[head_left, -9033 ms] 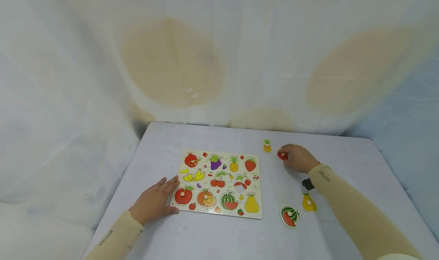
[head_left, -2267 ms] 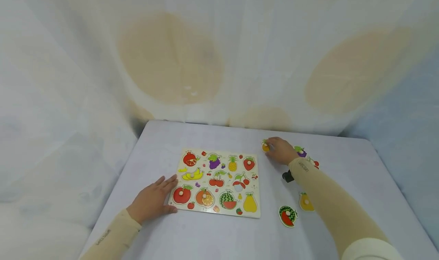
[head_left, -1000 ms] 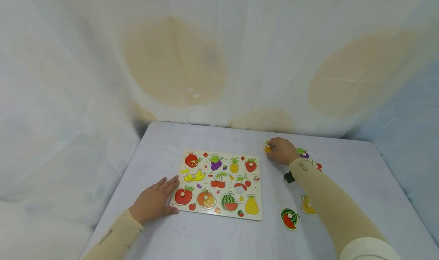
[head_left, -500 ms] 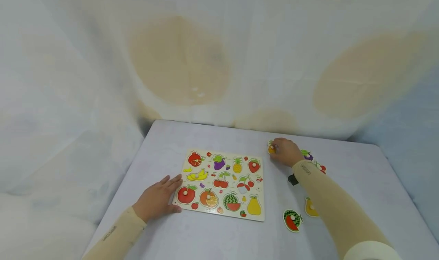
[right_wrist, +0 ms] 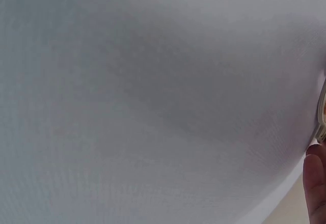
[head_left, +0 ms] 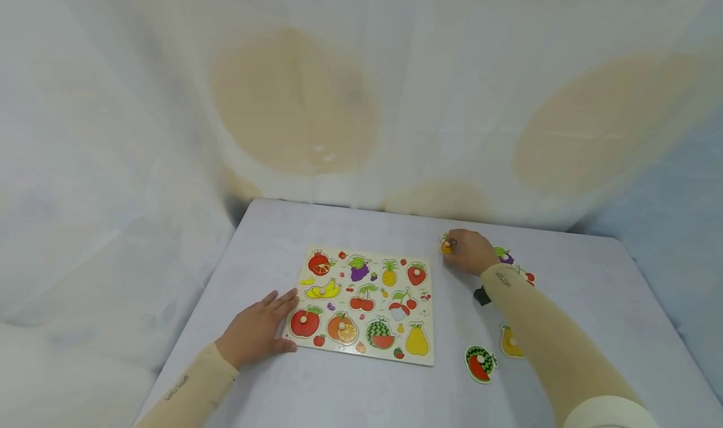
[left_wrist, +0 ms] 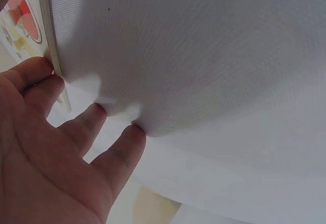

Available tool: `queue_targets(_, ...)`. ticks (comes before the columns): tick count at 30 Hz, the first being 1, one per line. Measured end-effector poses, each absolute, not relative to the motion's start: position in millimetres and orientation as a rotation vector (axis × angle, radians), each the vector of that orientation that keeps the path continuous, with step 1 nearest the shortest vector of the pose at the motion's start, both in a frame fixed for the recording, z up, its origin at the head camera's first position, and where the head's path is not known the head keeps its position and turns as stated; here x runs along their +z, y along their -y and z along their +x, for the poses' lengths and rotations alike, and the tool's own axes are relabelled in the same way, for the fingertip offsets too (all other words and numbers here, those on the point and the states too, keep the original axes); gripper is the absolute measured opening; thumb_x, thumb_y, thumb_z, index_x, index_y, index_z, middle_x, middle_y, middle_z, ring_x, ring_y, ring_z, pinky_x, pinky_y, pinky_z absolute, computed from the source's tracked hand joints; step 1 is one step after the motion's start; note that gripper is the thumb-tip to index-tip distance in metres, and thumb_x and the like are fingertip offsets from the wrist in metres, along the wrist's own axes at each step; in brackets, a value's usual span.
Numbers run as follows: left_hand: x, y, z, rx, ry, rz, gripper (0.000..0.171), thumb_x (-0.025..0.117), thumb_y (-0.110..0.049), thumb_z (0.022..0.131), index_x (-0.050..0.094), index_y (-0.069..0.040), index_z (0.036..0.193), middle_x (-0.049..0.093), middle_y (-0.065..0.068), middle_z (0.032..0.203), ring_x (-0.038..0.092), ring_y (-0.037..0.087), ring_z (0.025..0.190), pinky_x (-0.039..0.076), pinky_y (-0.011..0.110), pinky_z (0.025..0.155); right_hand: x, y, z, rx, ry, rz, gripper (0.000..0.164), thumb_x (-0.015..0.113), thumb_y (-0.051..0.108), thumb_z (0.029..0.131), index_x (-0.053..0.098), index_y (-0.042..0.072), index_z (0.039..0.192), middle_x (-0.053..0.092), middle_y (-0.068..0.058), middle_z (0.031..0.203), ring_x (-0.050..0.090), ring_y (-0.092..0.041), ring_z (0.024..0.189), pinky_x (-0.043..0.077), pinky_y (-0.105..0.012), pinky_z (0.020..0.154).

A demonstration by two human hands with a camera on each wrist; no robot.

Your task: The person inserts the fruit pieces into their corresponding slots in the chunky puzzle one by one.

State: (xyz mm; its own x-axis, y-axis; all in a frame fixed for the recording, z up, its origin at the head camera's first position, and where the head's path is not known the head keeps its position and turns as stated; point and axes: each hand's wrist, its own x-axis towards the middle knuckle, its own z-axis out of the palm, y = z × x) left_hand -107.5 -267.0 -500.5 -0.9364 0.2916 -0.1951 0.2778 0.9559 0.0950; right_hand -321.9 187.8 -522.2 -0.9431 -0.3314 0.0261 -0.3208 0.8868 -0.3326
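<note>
My left hand (head_left: 257,331) lies with fingers spread at the left edge of the fruit puzzle board (head_left: 390,358). In the left wrist view, two fingertips of that hand touch the board's side and the others press on the cloth. The board carries knobbed apple (head_left: 305,324), orange (head_left: 333,334) and strawberry (head_left: 417,277) pieces, among others. Beyond its right corner, my right hand (head_left: 471,252) pinches the pineapple puzzle piece (head_left: 445,246), whose right side is hidden by the fingers. In the right wrist view only the piece's edge and some fingers (right_wrist: 314,175) show.
Right of the board lie a watermelon piece (head_left: 480,365) and a pear piece (head_left: 509,343), partly behind my right sleeve (head_left: 553,327). Grape (head_left: 504,254) and cherry (head_left: 527,275) pieces lie past the right wrist. A pale curtain (head_left: 361,101) hangs behind the table.
The strawberry piece, held in my right hand at first, now sits in the board. That hand has moved left to the pineapple piece and stayed there. My left hand keeps its place.
</note>
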Motion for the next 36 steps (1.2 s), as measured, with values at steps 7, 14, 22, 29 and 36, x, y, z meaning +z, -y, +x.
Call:
queue_targets(7, -500.0, 266.6, -108.7, 0.093, -2.913, 0.432, 0.096, 0.083, -0.056, 0.073, 0.046, -0.013, 0.151, 0.038, 0.000, 0.158, 0.036, 0.038, 0.141, 0.041, 0.051, 0.107, -513.9, -191.5, -318.5, -0.553, -3.029, -0.519, 0.041, 0.079, 0.018, 0.080, 0.068, -0.001, 0.114, 0.065, -0.020, 0.121, 0.061, -0.039, 0.110, 0.046, -0.055, 0.099)
queue_targets(14, -493.8, 263.6, -110.9, 0.095, -2.911, 0.477, 0.095, 0.082, -0.055, 0.074, 0.047, -0.010, 0.150, 0.039, 0.003, 0.157, 0.038, 0.039, 0.140, 0.041, 0.052, 0.107, -506.7, -199.5, -314.3, -0.533, -3.032, -0.523, 0.038, 0.077, 0.020, 0.081, 0.068, -0.001, 0.111, 0.066, -0.019, 0.117, 0.062, -0.037, 0.106, 0.048, -0.055, 0.097)
queue_targets(22, -496.0, 263.0, -115.0, 0.068, -2.912, 0.485, 0.096, 0.082, -0.057, 0.074, 0.045, -0.012, 0.151, 0.037, 0.002, 0.158, 0.037, 0.039, 0.140, 0.042, 0.052, 0.106, -494.4, -200.1, -302.6, -0.617, -3.002, -0.484, 0.039, 0.081, 0.023, 0.080, 0.069, 0.004, 0.112, 0.064, -0.018, 0.125, 0.056, -0.040, 0.119, 0.043, -0.057, 0.103)
queue_targets(29, -497.0, 265.8, -111.7, 0.074, -2.903, 0.470, 0.096, 0.082, -0.057, 0.074, 0.046, -0.011, 0.150, 0.038, 0.003, 0.157, 0.038, 0.039, 0.140, 0.042, 0.052, 0.106, -489.8, -182.2, -290.7, -0.643, -2.970, -0.508, 0.043, 0.083, 0.023, 0.078, 0.070, 0.005, 0.114, 0.067, -0.013, 0.117, 0.060, -0.034, 0.111, 0.048, -0.053, 0.099)
queue_targets(36, -496.0, 266.1, -108.0, 0.087, -2.906, 0.468, 0.095, 0.083, -0.055, 0.074, 0.047, -0.010, 0.150, 0.039, 0.004, 0.157, 0.038, 0.039, 0.140, 0.043, 0.052, 0.105, -483.1, -154.9, -279.6, -0.687, -2.936, -0.519, 0.039, 0.084, 0.022, 0.078, 0.070, 0.009, 0.112, 0.066, -0.010, 0.119, 0.060, -0.030, 0.108, 0.051, -0.049, 0.095)
